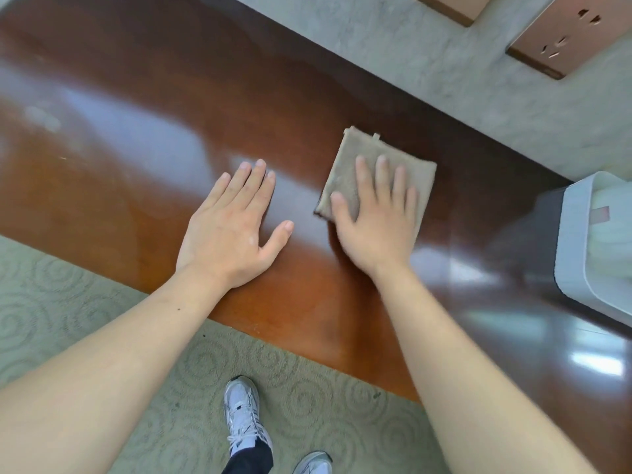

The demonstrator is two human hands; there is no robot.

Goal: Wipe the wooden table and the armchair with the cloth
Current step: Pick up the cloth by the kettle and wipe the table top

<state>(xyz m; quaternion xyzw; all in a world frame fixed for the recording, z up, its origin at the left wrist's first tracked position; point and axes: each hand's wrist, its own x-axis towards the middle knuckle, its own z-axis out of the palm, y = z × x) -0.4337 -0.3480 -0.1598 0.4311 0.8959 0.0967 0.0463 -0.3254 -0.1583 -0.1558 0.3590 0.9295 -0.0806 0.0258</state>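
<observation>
A glossy dark wooden table (143, 97) fills the upper and middle view. A folded beige cloth (355, 155) lies flat on it right of centre. My right hand (376, 220) presses palm-down on the cloth's near half, fingers spread over it. My left hand (232, 227) rests flat on the bare wood just left of the cloth, fingers apart and holding nothing. No armchair is in view.
A white tissue box (581, 241) stands on the table at the right edge. Behind the table is a pale wall with two copper-coloured socket plates (561, 39). Patterned green carpet (68, 302) and my white sneakers (242, 415) lie below the table's near edge.
</observation>
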